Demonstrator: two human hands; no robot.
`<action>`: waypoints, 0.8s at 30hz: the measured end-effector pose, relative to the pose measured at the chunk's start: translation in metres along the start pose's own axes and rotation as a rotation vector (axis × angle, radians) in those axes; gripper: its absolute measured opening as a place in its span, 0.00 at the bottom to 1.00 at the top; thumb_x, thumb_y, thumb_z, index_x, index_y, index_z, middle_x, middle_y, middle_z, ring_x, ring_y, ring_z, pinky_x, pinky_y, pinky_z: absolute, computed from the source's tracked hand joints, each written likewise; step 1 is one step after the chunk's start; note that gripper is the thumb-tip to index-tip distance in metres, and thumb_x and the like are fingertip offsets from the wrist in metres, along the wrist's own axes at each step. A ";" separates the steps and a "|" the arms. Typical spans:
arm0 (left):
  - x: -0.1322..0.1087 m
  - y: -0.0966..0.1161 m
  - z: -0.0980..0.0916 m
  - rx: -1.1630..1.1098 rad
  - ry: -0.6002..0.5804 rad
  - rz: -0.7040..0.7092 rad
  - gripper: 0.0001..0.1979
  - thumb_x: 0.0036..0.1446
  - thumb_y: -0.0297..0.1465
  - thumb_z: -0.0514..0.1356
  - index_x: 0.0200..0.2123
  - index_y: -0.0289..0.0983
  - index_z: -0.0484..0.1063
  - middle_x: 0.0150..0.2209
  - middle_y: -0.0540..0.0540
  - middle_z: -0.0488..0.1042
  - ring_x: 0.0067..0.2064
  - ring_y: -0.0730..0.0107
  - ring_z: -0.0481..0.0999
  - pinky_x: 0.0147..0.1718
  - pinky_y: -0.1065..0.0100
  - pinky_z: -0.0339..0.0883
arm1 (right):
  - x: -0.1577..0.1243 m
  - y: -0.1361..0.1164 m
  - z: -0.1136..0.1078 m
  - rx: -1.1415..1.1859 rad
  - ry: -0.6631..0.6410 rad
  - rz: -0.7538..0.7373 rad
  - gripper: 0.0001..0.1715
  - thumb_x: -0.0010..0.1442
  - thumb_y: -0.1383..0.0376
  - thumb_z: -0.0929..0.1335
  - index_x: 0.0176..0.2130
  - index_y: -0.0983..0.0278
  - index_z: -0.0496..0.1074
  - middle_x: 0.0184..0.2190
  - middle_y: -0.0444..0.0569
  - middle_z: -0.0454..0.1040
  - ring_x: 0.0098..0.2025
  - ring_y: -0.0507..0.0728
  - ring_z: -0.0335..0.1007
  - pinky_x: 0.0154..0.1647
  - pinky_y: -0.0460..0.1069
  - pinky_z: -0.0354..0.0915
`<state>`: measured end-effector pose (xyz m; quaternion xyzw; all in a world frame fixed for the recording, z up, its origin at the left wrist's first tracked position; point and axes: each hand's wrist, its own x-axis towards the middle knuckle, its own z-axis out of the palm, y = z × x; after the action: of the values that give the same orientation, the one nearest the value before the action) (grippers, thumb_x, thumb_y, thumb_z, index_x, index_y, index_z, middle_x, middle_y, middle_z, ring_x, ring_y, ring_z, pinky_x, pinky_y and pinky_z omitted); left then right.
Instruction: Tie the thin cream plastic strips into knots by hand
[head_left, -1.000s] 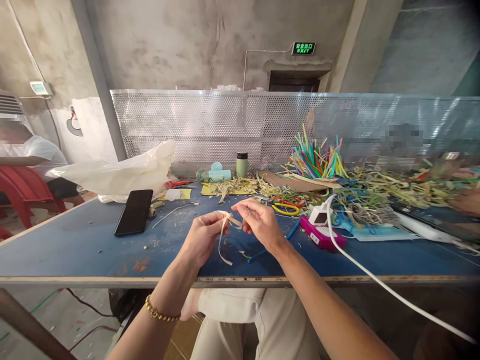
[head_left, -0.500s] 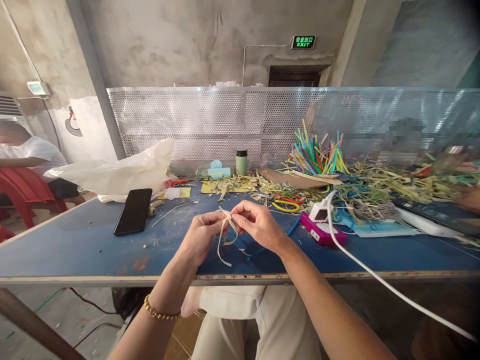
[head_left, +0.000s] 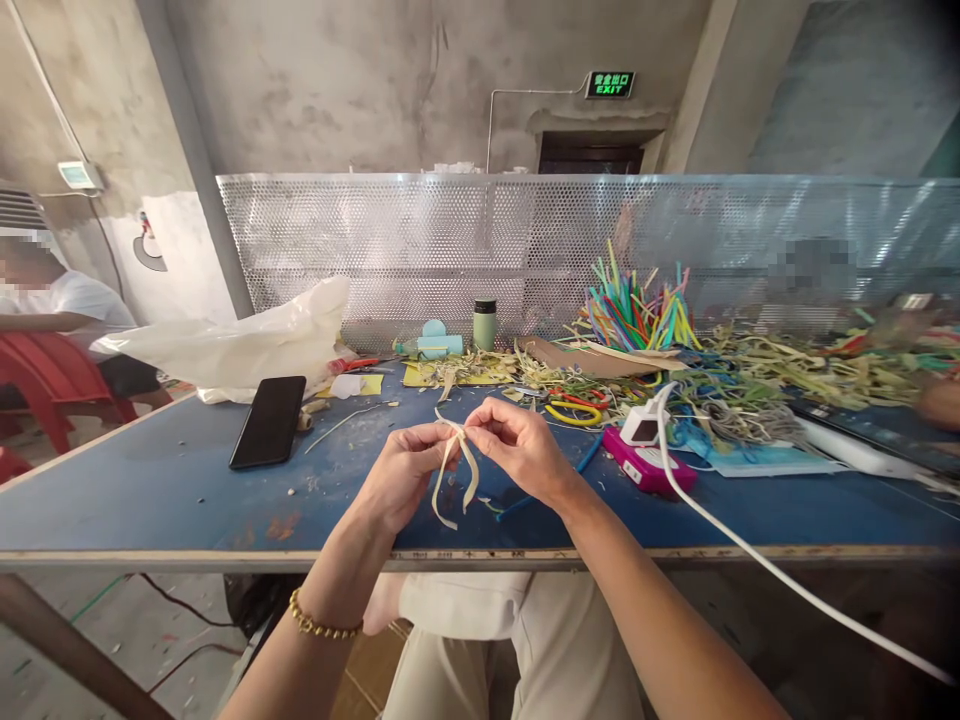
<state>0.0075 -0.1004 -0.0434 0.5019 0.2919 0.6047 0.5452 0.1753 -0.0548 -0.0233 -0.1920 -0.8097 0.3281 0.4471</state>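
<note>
Over the front of the blue table (head_left: 172, 505), my left hand (head_left: 409, 465) pinches a pale, flat plant-fibre strip (head_left: 471, 475) between thumb and fingers. My right hand (head_left: 517, 445) pinches the same strip just beside it, fingertips nearly meeting. The strip crosses itself at the fingertips. Two ends dangle below and a short end sticks up at the top; whether it is knotted there is hidden by the fingers. Behind the right hand a blue pipe-cleaner-like stem (head_left: 517, 508) lies on the table.
A black phone (head_left: 268, 422) and a white plastic bag (head_left: 247, 335) lie left. Dried strips, a green flask (head_left: 484, 325) and coloured stems (head_left: 634, 305) stand behind. Right are a magenta box (head_left: 649, 462) and a white cable (head_left: 750, 560). A person (head_left: 67, 300) sits far left.
The strip's right-hand end, curled in a loop before, now hangs down freely. Both hands keep their pinch at almost the same spot.
</note>
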 end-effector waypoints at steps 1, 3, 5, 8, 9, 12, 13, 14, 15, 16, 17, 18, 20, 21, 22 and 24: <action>0.000 0.000 -0.001 0.005 -0.006 0.003 0.10 0.44 0.34 0.71 0.26 0.32 0.79 0.27 0.48 0.71 0.29 0.76 0.65 0.31 0.73 0.59 | 0.000 -0.001 0.000 0.014 -0.001 0.009 0.10 0.62 0.61 0.68 0.34 0.65 0.70 0.27 0.43 0.68 0.27 0.49 0.61 0.27 0.44 0.60; 0.000 -0.001 -0.002 0.035 -0.028 0.013 0.10 0.47 0.35 0.70 0.27 0.33 0.79 0.27 0.47 0.71 0.29 0.75 0.65 0.32 0.72 0.60 | 0.000 -0.002 -0.001 0.058 -0.007 0.049 0.12 0.62 0.58 0.68 0.34 0.65 0.70 0.25 0.43 0.67 0.25 0.49 0.62 0.27 0.45 0.60; 0.000 -0.002 -0.002 0.106 -0.051 0.034 0.10 0.49 0.35 0.69 0.27 0.33 0.79 0.26 0.47 0.71 0.29 0.74 0.65 0.32 0.71 0.60 | 0.000 -0.002 -0.001 0.103 -0.021 0.122 0.16 0.63 0.54 0.67 0.34 0.65 0.70 0.22 0.42 0.67 0.23 0.49 0.62 0.24 0.45 0.61; 0.000 -0.002 0.000 0.255 -0.070 0.075 0.10 0.51 0.35 0.67 0.26 0.33 0.79 0.25 0.48 0.70 0.29 0.73 0.65 0.31 0.71 0.58 | 0.000 -0.001 -0.001 0.108 -0.072 0.212 0.21 0.62 0.50 0.66 0.32 0.66 0.70 0.19 0.42 0.66 0.20 0.50 0.62 0.20 0.45 0.59; -0.001 -0.002 0.001 0.294 -0.069 0.083 0.10 0.51 0.36 0.67 0.26 0.33 0.79 0.24 0.48 0.70 0.28 0.73 0.65 0.30 0.71 0.58 | 0.000 0.000 -0.001 0.104 -0.086 0.223 0.21 0.61 0.50 0.67 0.31 0.66 0.71 0.18 0.42 0.66 0.20 0.49 0.61 0.20 0.45 0.58; -0.002 -0.001 0.003 0.356 -0.062 0.078 0.11 0.51 0.37 0.66 0.27 0.34 0.80 0.22 0.49 0.69 0.26 0.74 0.63 0.28 0.70 0.56 | 0.001 0.001 0.000 0.146 -0.075 0.235 0.19 0.58 0.52 0.70 0.33 0.66 0.73 0.20 0.42 0.67 0.20 0.48 0.60 0.18 0.44 0.57; -0.002 -0.001 0.003 0.361 -0.062 0.070 0.11 0.51 0.37 0.66 0.28 0.34 0.81 0.22 0.50 0.69 0.25 0.74 0.62 0.27 0.70 0.55 | 0.001 0.000 0.000 0.176 -0.056 0.239 0.18 0.56 0.52 0.71 0.33 0.66 0.73 0.21 0.42 0.68 0.19 0.48 0.60 0.18 0.44 0.57; -0.003 0.000 0.003 0.360 -0.064 0.062 0.11 0.52 0.37 0.66 0.29 0.34 0.81 0.22 0.49 0.69 0.25 0.74 0.62 0.27 0.70 0.55 | 0.001 0.000 0.000 0.205 -0.038 0.243 0.18 0.55 0.53 0.72 0.33 0.65 0.72 0.21 0.41 0.68 0.19 0.48 0.59 0.17 0.44 0.56; -0.003 0.000 0.004 0.356 -0.068 0.055 0.11 0.52 0.37 0.66 0.30 0.34 0.81 0.23 0.49 0.70 0.26 0.74 0.63 0.27 0.70 0.56 | 0.001 -0.001 0.000 0.233 -0.023 0.246 0.18 0.54 0.53 0.73 0.32 0.65 0.71 0.22 0.41 0.68 0.19 0.47 0.59 0.17 0.43 0.56; -0.003 0.000 0.004 0.351 -0.072 0.052 0.11 0.52 0.37 0.66 0.31 0.34 0.82 0.23 0.49 0.70 0.26 0.73 0.63 0.28 0.71 0.56 | 0.001 -0.002 0.001 0.254 -0.013 0.247 0.18 0.53 0.53 0.73 0.30 0.65 0.69 0.22 0.41 0.68 0.18 0.47 0.59 0.16 0.43 0.56; -0.003 0.000 0.004 0.348 -0.076 0.054 0.11 0.52 0.37 0.66 0.31 0.34 0.82 0.24 0.48 0.71 0.27 0.73 0.64 0.28 0.71 0.56 | 0.001 -0.002 0.001 0.267 -0.007 0.249 0.19 0.53 0.53 0.73 0.29 0.65 0.68 0.21 0.41 0.68 0.18 0.47 0.59 0.16 0.43 0.56; -0.004 0.001 0.004 0.351 -0.082 0.060 0.11 0.52 0.37 0.66 0.30 0.34 0.82 0.25 0.48 0.72 0.27 0.73 0.64 0.28 0.71 0.56 | 0.001 -0.003 0.001 0.273 -0.004 0.251 0.19 0.53 0.53 0.73 0.29 0.65 0.67 0.21 0.41 0.68 0.18 0.47 0.59 0.16 0.43 0.56; -0.004 0.001 0.005 0.365 -0.098 0.072 0.11 0.52 0.37 0.66 0.30 0.34 0.82 0.25 0.47 0.73 0.28 0.72 0.65 0.29 0.71 0.57 | 0.001 -0.002 0.003 0.276 0.001 0.247 0.20 0.54 0.53 0.73 0.28 0.64 0.66 0.20 0.41 0.68 0.17 0.47 0.60 0.17 0.43 0.57; -0.004 0.002 0.005 0.371 -0.106 0.074 0.12 0.53 0.37 0.65 0.30 0.34 0.82 0.25 0.47 0.73 0.28 0.72 0.65 0.29 0.71 0.57 | 0.001 -0.002 0.003 0.273 0.007 0.243 0.20 0.54 0.53 0.73 0.29 0.64 0.66 0.20 0.41 0.69 0.17 0.47 0.61 0.17 0.43 0.57; -0.004 0.002 0.005 0.373 -0.112 0.073 0.12 0.53 0.38 0.65 0.30 0.35 0.82 0.26 0.47 0.74 0.28 0.72 0.65 0.29 0.71 0.57 | 0.001 -0.001 0.004 0.269 0.013 0.238 0.19 0.55 0.53 0.73 0.29 0.64 0.66 0.20 0.41 0.69 0.18 0.48 0.62 0.17 0.43 0.58; -0.004 0.002 0.005 0.367 -0.121 0.063 0.12 0.54 0.38 0.65 0.31 0.35 0.82 0.27 0.46 0.74 0.29 0.71 0.66 0.29 0.70 0.58 | 0.001 0.001 0.005 0.262 0.021 0.223 0.19 0.55 0.53 0.72 0.29 0.64 0.66 0.20 0.40 0.69 0.18 0.48 0.63 0.18 0.44 0.59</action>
<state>0.0112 -0.1059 -0.0414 0.6372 0.3481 0.5268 0.4419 0.1707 -0.0547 -0.0252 -0.2241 -0.7289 0.4764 0.4377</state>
